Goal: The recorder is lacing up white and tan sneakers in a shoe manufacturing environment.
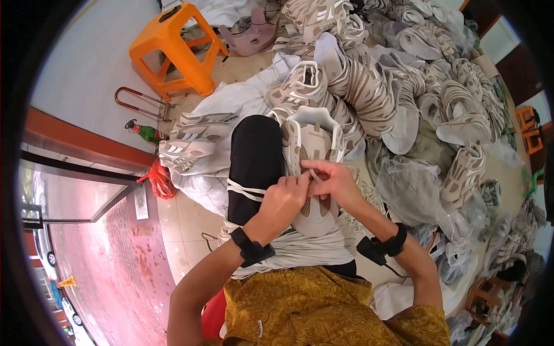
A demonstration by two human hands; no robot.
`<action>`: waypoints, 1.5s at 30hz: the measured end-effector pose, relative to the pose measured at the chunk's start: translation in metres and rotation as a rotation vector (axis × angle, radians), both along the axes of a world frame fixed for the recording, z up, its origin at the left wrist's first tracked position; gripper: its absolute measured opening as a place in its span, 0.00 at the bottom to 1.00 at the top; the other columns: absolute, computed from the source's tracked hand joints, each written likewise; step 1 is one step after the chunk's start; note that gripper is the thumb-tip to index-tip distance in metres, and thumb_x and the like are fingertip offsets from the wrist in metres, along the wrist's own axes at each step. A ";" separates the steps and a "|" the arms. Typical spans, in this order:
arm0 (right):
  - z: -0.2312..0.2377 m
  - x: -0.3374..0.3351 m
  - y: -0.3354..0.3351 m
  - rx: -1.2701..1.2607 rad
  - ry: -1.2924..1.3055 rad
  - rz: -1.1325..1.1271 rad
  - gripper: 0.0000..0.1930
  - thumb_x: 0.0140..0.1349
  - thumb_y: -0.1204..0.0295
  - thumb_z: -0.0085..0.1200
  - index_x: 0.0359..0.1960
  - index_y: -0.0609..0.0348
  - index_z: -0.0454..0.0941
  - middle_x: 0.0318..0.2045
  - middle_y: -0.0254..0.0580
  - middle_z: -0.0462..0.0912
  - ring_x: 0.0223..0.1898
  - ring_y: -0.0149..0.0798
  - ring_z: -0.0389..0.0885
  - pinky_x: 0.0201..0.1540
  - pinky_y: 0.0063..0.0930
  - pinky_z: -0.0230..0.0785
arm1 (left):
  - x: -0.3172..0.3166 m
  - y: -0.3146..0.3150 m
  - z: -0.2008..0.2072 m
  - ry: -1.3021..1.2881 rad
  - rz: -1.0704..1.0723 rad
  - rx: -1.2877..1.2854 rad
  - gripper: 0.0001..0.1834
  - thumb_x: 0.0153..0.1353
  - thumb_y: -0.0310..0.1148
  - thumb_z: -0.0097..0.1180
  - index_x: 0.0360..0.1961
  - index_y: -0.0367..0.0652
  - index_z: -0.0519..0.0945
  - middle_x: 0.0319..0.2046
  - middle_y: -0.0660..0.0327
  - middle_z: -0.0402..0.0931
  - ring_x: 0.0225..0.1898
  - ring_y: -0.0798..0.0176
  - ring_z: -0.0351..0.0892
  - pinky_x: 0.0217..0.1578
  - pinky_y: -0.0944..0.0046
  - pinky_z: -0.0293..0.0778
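Observation:
A beige and white shoe upper [315, 141] lies on my lap, its toe toward me and its collar pointing away. My left hand [284, 200] is closed at its left side, the fingertips pressed over the lacing area; what they pinch is hidden. From the right, my right hand [339, 183] pinches a short pale shoelace [314, 176] over the middle of the upper. The two hands nearly touch. A bundle of loose white laces [303, 254] lies across my lap. More lace strands [245, 189] loop over my black-covered left leg [254, 155].
Stacks of nested shoe uppers [369, 92] fill the floor ahead and right. More uppers [199, 138] lie on white sacking at the left. An orange stool [173, 52], a green bottle [147, 133] and a red plastic bag [160, 180] stand near the wall. Clear plastic bags [412, 187] lie right.

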State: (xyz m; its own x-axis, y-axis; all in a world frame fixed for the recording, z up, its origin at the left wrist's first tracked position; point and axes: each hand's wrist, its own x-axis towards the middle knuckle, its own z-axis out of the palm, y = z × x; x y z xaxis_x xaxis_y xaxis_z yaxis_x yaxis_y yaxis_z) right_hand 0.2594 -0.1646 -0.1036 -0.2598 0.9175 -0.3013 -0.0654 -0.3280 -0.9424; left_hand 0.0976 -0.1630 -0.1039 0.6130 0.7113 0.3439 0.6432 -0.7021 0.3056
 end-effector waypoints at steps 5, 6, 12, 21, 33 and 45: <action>0.002 0.011 0.006 -0.057 0.094 -0.084 0.18 0.45 0.82 0.51 0.41 0.69 0.71 0.20 0.37 0.76 0.18 0.25 0.73 0.16 0.14 0.60 | -0.004 0.016 0.010 -0.139 -0.039 -0.235 0.12 0.49 0.23 0.46 0.38 0.35 0.69 0.21 0.48 0.73 0.23 0.49 0.75 0.22 0.56 0.70; -0.001 0.014 0.010 -0.077 0.081 -0.118 0.14 0.46 0.83 0.49 0.37 0.68 0.74 0.18 0.36 0.74 0.17 0.25 0.73 0.14 0.14 0.60 | -0.006 0.024 0.012 -0.014 -0.082 -0.322 0.12 0.50 0.24 0.46 0.38 0.36 0.69 0.21 0.47 0.73 0.24 0.49 0.75 0.23 0.55 0.70; 0.003 -0.001 0.015 -0.021 -0.047 -0.083 0.04 0.48 0.83 0.46 0.23 0.65 0.73 0.16 0.35 0.73 0.14 0.25 0.71 0.14 0.16 0.61 | -0.004 0.052 0.042 0.567 -0.343 -0.242 0.11 0.45 0.32 0.54 0.30 0.38 0.71 0.16 0.56 0.72 0.22 0.54 0.75 0.20 0.59 0.70; -0.004 -0.006 0.039 0.697 -0.825 0.347 0.06 0.43 0.73 0.51 0.22 0.62 0.76 0.24 0.47 0.72 0.29 0.50 0.73 0.33 0.38 0.65 | -0.016 0.048 0.025 0.363 -0.449 0.134 0.05 0.42 0.27 0.49 0.24 0.40 0.70 0.14 0.64 0.68 0.21 0.64 0.70 0.21 0.68 0.68; 0.010 0.007 0.044 0.905 -1.014 0.493 0.06 0.40 0.71 0.52 0.19 0.60 0.76 0.19 0.43 0.71 0.25 0.44 0.74 0.27 0.34 0.68 | -0.015 0.037 0.018 0.187 -0.299 0.057 0.09 0.46 0.34 0.56 0.22 0.40 0.70 0.15 0.59 0.66 0.21 0.60 0.69 0.23 0.63 0.67; -0.030 0.044 -0.014 0.948 -0.670 -0.009 0.09 0.41 0.71 0.55 0.26 0.56 0.78 0.25 0.35 0.76 0.28 0.35 0.73 0.29 0.25 0.66 | 0.006 0.036 0.034 -0.220 -0.310 -0.228 0.06 0.51 0.28 0.51 0.27 0.35 0.73 0.22 0.54 0.72 0.27 0.54 0.73 0.29 0.63 0.69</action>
